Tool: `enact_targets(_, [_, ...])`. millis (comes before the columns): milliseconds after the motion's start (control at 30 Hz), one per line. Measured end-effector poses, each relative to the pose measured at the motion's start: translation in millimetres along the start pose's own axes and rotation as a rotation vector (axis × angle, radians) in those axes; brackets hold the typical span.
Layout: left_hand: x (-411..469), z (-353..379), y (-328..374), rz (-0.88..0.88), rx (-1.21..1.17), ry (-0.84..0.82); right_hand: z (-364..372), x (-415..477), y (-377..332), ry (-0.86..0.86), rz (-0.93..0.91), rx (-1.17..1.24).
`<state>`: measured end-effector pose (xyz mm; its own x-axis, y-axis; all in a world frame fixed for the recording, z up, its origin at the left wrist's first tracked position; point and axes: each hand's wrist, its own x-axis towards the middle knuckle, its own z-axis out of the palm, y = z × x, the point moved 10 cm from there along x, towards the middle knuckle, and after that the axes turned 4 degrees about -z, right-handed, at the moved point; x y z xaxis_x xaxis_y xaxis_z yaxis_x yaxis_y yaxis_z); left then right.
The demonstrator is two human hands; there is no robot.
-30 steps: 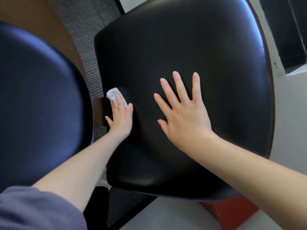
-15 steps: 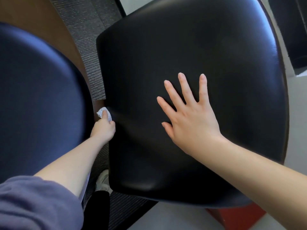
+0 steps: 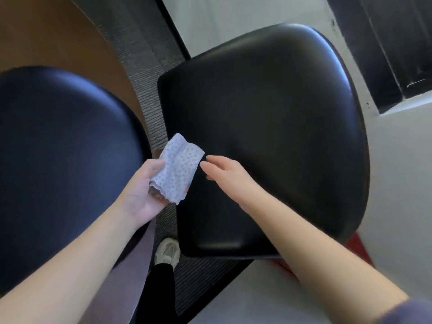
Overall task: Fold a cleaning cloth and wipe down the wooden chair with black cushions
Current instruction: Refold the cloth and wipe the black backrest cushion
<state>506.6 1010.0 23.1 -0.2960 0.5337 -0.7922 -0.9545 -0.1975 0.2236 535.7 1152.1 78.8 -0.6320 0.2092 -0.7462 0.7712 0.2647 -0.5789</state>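
Observation:
The chair's black seat cushion (image 3: 275,127) fills the middle and right of the head view, with a thin wooden rim along its right edge. My left hand (image 3: 142,190) holds a pale blue dotted cleaning cloth (image 3: 177,169), loosely folded, just above the cushion's left edge. My right hand (image 3: 224,171) hovers over the cushion beside the cloth, fingers relaxed and pointing left toward it, not touching it.
A second black cushion (image 3: 60,160) lies at the left, in front of a brown wooden tabletop (image 3: 58,36). Dark carpet (image 3: 145,66) runs between them. My white shoe (image 3: 167,253) shows below. A pale floor (image 3: 402,183) and dark furniture are at right.
My left hand lifted the cloth off the cushion's left side and turned palm up. My right hand left the seat top, where it lay flat, and moved left toward the cloth.

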Motion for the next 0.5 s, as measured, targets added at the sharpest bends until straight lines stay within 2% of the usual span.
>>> enact_targets(67, [-8, -1, 6, -0.022, 0.070, -0.028, 20, 3, 4, -0.006, 0.050, 0.195])
enact_targets(200, [-20, -17, 21, -0.028, 0.270, -0.020, 36, 1, 0, 0.128, 0.021, 0.416])
enact_targets(267, [-26, -26, 36, 0.047, 0.496, 0.026, 42, -1, -5, 0.170, -0.003, 0.470])
enact_targets(367, [-39, -37, 61, 0.197, 0.757, 0.119, 56, -3, -17, 0.142, -0.053, 0.478])
enact_targets(500, [-51, -38, 78, 0.328, 0.780, 0.134, 75, -4, -28, 0.051, -0.070, 0.576])
